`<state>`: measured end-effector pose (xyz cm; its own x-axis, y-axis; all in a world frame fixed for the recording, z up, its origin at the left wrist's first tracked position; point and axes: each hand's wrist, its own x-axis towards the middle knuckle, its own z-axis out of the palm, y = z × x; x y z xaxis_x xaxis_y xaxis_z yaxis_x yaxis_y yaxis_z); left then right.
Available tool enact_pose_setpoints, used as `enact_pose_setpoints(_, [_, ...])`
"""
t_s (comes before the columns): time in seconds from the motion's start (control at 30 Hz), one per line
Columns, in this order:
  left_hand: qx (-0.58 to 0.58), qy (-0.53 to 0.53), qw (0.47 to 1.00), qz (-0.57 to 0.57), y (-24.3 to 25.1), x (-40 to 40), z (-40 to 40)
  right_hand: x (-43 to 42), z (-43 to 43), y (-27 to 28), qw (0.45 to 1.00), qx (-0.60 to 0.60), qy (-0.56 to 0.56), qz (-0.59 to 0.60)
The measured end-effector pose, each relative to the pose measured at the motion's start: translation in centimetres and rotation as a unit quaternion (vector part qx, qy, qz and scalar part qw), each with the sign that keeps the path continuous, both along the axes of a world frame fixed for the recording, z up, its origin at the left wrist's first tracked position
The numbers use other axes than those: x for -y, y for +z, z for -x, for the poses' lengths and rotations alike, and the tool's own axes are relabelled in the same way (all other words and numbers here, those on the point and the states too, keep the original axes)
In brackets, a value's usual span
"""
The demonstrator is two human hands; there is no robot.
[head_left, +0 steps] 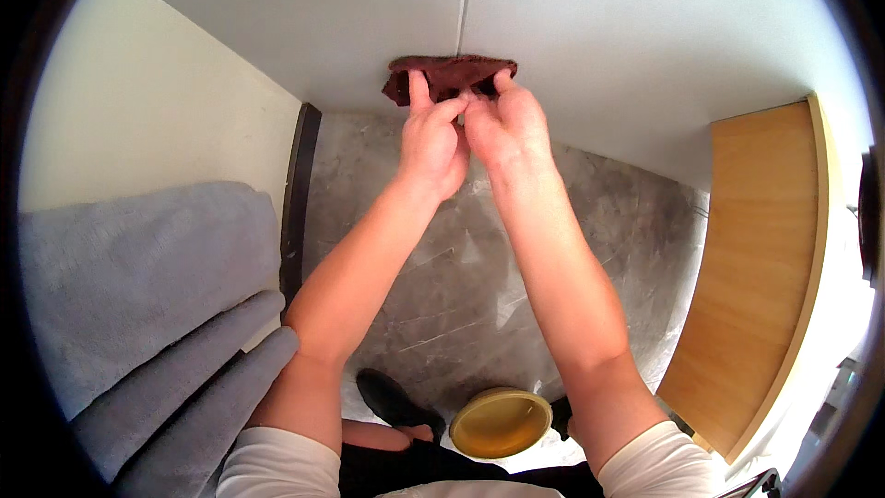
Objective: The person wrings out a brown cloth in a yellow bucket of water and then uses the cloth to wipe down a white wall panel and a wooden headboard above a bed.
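A dark red cloth (456, 70) is spread between my two hands, up against a pale panelled surface (588, 21) with a vertical seam. My left hand (432, 135) grips its left part, one digit lying along the cloth. On the right part, my right hand (510, 121) has hold of it the same way. The two hands meet or nearly meet at the middle, just below the seam. Fingers behind the cloth are hidden.
A grey upholstered seat (159, 277) flanks me on the left, by a cream wall (159, 83) with a dark skirting board (299, 187). A yellowish basin (501, 425) stands on the grey marbled floor (442, 290) near my feet. At right is a wooden panel (753, 256).
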<state>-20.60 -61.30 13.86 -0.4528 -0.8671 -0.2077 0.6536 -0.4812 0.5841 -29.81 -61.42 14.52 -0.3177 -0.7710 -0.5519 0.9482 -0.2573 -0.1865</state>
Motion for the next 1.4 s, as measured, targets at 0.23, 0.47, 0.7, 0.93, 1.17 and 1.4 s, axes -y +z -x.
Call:
enact_pose_setpoints(0.23, [-0.014,-0.007,0.999,0.038,3.6,-0.4,0.2,-0.8,0.5,4.8,1.0,-0.001,0.007,0.0])
enact_pose_setpoints(0.47, [0.037,0.039,0.998,-0.012,-3.1,-0.9,1.6,-0.3,0.1,-4.2,1.0,0.016,-0.005,-0.014])
enact_pose_setpoints(0.7, [0.044,0.068,0.984,-0.16,-13.3,0.8,2.6,0.6,2.1,-17.3,0.996,0.024,-0.012,-0.082])
enact_pose_setpoints(0.93, [0.036,0.081,0.984,-0.153,-14.4,1.4,1.8,0.0,2.3,-17.0,0.995,0.008,0.021,-0.098])
enact_pose_setpoints(1.17, [0.002,0.034,0.995,-0.094,-6.4,-0.2,1.4,-2.4,2.6,-8.1,1.0,0.016,0.007,-0.001])
enact_pose_setpoints(1.4, [-0.094,-0.016,0.995,0.019,4.5,-1.6,1.8,-3.0,3.0,3.8,0.999,-0.018,-0.011,0.028])
